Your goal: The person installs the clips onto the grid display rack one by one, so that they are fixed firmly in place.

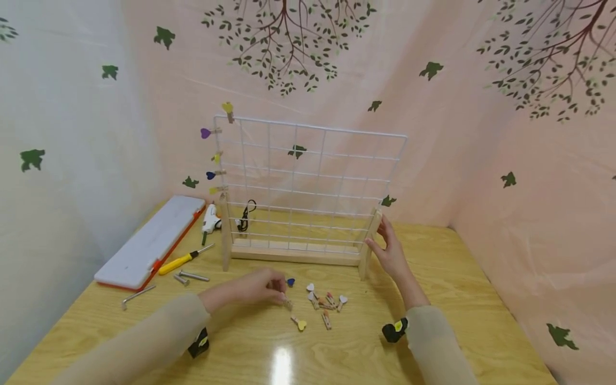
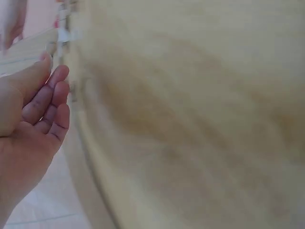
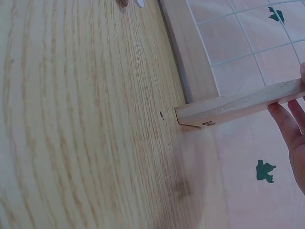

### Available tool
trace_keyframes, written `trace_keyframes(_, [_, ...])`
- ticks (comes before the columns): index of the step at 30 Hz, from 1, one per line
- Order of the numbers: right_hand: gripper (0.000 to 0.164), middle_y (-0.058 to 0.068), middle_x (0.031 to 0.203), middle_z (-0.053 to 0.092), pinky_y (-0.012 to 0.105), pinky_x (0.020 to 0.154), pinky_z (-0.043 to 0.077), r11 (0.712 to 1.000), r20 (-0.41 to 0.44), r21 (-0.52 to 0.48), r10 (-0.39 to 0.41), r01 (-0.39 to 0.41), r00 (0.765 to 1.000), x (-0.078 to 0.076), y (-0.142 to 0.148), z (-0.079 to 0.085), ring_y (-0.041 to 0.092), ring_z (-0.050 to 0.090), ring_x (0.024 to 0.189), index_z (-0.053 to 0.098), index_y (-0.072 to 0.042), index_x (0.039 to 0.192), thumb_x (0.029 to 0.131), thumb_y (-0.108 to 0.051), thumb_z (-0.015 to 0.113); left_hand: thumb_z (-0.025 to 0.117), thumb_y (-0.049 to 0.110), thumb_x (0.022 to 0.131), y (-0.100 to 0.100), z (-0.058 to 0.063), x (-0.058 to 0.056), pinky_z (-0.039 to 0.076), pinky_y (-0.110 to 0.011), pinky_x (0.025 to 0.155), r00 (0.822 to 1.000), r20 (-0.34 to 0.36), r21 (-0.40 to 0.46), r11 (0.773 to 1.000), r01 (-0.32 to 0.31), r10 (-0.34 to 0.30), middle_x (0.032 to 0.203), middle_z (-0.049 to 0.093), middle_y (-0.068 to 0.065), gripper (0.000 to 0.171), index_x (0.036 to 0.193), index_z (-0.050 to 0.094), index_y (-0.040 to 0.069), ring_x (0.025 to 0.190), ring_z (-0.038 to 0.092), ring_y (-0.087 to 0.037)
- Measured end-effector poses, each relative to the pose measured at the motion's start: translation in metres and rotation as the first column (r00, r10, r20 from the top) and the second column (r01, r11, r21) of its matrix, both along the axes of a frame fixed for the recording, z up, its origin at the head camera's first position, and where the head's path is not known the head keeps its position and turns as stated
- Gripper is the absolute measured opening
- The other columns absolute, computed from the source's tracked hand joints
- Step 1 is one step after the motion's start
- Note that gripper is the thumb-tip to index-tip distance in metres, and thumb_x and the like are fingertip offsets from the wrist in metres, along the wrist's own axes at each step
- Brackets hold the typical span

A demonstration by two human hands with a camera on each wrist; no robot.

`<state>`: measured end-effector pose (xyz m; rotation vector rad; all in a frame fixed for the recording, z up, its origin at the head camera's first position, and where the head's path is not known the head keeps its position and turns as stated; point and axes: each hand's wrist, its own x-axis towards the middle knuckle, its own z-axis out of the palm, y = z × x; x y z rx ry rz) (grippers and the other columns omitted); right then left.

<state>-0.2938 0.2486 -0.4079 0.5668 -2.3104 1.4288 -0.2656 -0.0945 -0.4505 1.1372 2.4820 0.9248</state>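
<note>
White rectangular wire grid [image 1: 293, 172] held at its right upright, small pale wooden clip [image 1: 287, 303] pinched in front.
Pale flat wooden upright [image 1: 372, 230] at grid's right end, gripped by right hand [image 1: 392, 254]; left hand [image 1: 257, 287], in front of grid, has thumb and finger closed narrowly on the clip, just above the table; loose heart-topped wooden clips [image 1: 343, 300] lie nearby, right of it. Best probably: firm hold on upright so grid doesn't rock, light pinch near clip's end, fingers clear of neighbours. Right wrist view shows upright's lower end and dark slot-like mark [image 3: 208, 123], not visible from head; left wrist view shows palm side, clip too small to tell. Only head view shows clips on grid's left edge.
</note>
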Motion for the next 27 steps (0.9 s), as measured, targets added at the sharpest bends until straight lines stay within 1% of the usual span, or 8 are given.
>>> trace_keyframes(2, [0.069,0.028,0.129,0.037,0.056,0.099,0.027,1.000,0.002,0.001,-0.002,0.002,1.000,0.000,0.000,0.000,0.043,0.036,0.120,0.019,-0.005,0.141,0.083,0.002,0.058,0.063,0.023,0.083,-0.002,0.010,0.000,0.046,-0.019,0.059,1.000,0.001,0.039,0.999,-0.023,0.023,0.075,0.058,0.011,0.005,0.081,0.060,0.019,0.067,0.053,-0.003])
trace_keyframes(6, [0.069,0.028,0.129,0.037,0.055,0.101,0.024,1.000,0.006,-0.004,-0.010,0.010,1.000,0.002,-0.001,0.000,0.042,0.036,0.120,0.020,-0.005,0.141,0.084,0.001,0.058,0.064,0.025,0.082,-0.006,0.034,-0.002,0.043,-0.020,0.053,0.990,-0.119,0.094,0.993,-0.068,0.079,0.070,0.058,0.012,0.006,0.081,0.061,0.020,0.061,0.051,-0.003])
trace_keyframes(8, [0.069,0.027,0.130,0.036,0.055,0.102,0.022,1.000,0.007,0.002,-0.010,0.010,1.000,0.002,-0.001,0.000,0.043,0.036,0.120,0.019,-0.005,0.141,0.084,0.001,0.058,0.064,0.029,0.081,-0.009,0.051,-0.004,0.043,-0.020,0.053,0.983,-0.143,0.107,0.989,-0.101,0.115,0.071,0.057,0.012,0.007,0.082,0.061,0.022,0.061,0.050,-0.003])
trace_keyframes(15, [0.069,0.028,0.130,0.036,0.056,0.103,0.020,1.000,0.010,0.003,-0.014,0.014,1.000,0.001,-0.002,-0.001,0.043,0.035,0.120,0.020,-0.005,0.141,0.084,0.001,0.057,0.064,0.028,0.082,-0.024,0.132,-0.008,0.046,-0.025,0.059,0.958,-0.134,0.221,0.950,-0.222,0.255,0.079,0.059,0.004,0.011,0.087,0.063,0.018,0.070,0.053,-0.014])
trace_keyframes(17, [0.069,0.028,0.130,0.036,0.056,0.102,0.020,1.000,0.010,0.001,-0.019,0.019,1.000,0.001,-0.002,-0.002,0.043,0.035,0.120,0.020,-0.005,0.141,0.084,0.001,0.058,0.064,0.030,0.082,-0.030,0.159,-0.009,0.047,-0.026,0.060,0.936,-0.141,0.264,0.924,-0.278,0.322,0.082,0.060,0.001,0.014,0.088,0.063,0.017,0.071,0.054,-0.015])
trace_keyframes(21, [0.069,0.028,0.130,0.036,0.055,0.103,0.020,1.000,0.012,0.003,-0.029,0.029,1.000,0.000,-0.001,-0.002,0.043,0.036,0.120,0.019,-0.004,0.141,0.084,0.001,0.058,0.065,0.030,0.081,-0.039,0.208,-0.011,0.045,-0.023,0.057,0.868,-0.217,0.359,0.863,-0.355,0.447,0.080,0.060,0.000,0.019,0.090,0.064,0.014,0.069,0.053,-0.015])
trace_keyframes(23, [0.069,0.028,0.131,0.036,0.055,0.102,0.020,1.000,0.011,0.004,-0.028,0.027,1.000,0.000,-0.001,-0.002,0.043,0.036,0.120,0.019,-0.003,0.141,0.084,0.001,0.058,0.065,0.030,0.081,-0.044,0.228,-0.013,0.042,-0.020,0.055,0.831,-0.277,0.410,0.842,-0.351,0.482,0.079,0.061,0.000,0.019,0.091,0.065,0.014,0.066,0.052,-0.014])
trace_keyframes(27, [0.069,0.029,0.130,0.036,0.056,0.102,0.021,1.000,0.009,0.004,-0.016,0.016,1.000,0.000,-0.001,-0.001,0.043,0.035,0.120,0.019,-0.003,0.141,0.084,0.001,0.058,0.064,0.030,0.082,-0.050,0.261,-0.018,0.038,-0.020,0.053,0.761,-0.398,0.509,0.813,-0.281,0.512,0.079,0.064,0.000,0.022,0.092,0.069,0.011,0.062,0.050,-0.013])
